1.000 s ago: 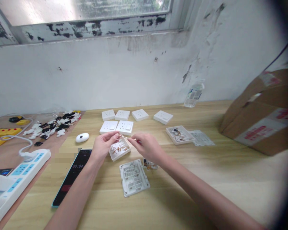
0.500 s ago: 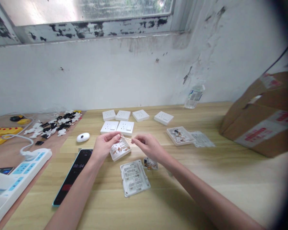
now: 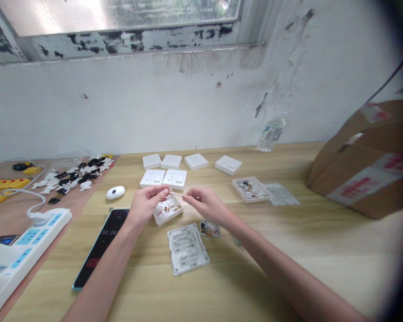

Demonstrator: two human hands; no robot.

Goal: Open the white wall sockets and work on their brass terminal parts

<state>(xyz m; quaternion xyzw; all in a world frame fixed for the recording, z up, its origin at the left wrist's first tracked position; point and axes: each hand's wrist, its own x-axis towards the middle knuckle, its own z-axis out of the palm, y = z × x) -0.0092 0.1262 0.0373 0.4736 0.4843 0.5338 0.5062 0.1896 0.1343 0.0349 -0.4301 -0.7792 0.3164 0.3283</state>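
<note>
Above a small white open tray of brass-coloured and white parts, my left hand and my right hand face each other. A thin, light metal rod spans the short gap between them. My right fingertips pinch one end of it, and my left fingertips close around the other end, where any smaller piece is hidden. Nearer me lies a white switch-socket housing, its moulded inner side up. Beside it, under my right wrist, is a small module with metal parts.
White socket panels sit toward the wall. To the right are a parts tray, a clear plastic piece, a bottle and a cardboard box. On the left are a phone, a white case and a power strip.
Both hands keep their pinch on the thin rod, with hardly any movement. The whole view has shifted very slightly.
</note>
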